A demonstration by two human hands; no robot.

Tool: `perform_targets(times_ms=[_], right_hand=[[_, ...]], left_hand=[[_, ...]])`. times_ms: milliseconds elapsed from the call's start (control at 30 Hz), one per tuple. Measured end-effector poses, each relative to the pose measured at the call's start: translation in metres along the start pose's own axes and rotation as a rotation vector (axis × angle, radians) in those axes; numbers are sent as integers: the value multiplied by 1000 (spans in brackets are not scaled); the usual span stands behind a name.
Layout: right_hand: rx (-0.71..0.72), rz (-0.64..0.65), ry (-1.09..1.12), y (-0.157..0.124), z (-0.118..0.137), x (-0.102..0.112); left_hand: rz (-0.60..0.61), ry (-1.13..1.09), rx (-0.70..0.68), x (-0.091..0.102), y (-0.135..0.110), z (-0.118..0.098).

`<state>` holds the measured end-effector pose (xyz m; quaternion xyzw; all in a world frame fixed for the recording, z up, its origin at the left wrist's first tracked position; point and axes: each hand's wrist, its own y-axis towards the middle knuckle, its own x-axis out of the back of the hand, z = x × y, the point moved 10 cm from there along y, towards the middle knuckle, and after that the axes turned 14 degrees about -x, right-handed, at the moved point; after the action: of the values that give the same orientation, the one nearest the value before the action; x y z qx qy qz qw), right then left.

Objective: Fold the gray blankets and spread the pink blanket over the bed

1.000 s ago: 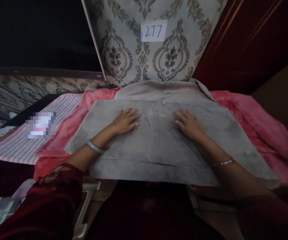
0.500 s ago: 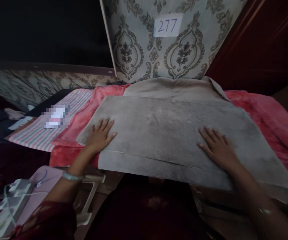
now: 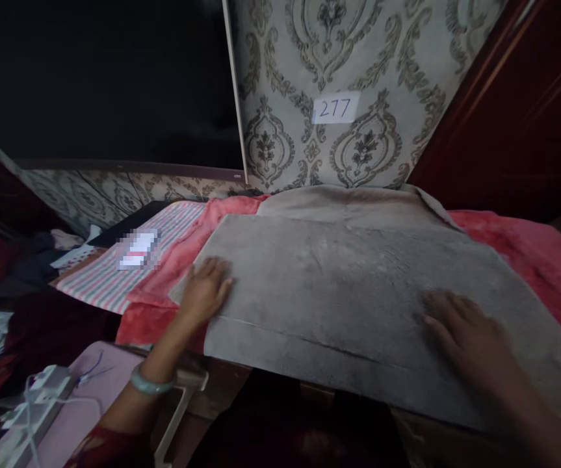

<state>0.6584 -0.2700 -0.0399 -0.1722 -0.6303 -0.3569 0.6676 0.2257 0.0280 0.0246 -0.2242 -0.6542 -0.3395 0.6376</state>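
Lengthwise, the grey cloth (image 3: pixel 319 299) runs left to right.

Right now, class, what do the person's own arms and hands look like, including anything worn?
The left hand is ungloved, with a pale, rounded bangle around the forearm and a dark red sleeve farther up. The right hand is ungloved too, but blurred; nothing worn can be made out there.

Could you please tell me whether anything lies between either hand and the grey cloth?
Nothing visible does: the left hand lies on the grey cloth near its left edge, and the right hand, though blurred, appears to rest on it too.
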Motion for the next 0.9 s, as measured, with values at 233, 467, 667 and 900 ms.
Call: perform_targets(times_ms=[233, 467, 667, 900], right_hand=[[326, 126, 7, 57, 195, 11], [235, 223, 39, 117, 246, -5], [233, 180, -7, 121, 246, -33], [239, 231, 0, 142, 217, -34]], left_hand=[[152, -192, -294, 1, 109, -73], [161, -192, -363, -14, 188, -113], [90, -159, -375, -45, 195, -134], [29, -143, -287, -42, 198, -109]])
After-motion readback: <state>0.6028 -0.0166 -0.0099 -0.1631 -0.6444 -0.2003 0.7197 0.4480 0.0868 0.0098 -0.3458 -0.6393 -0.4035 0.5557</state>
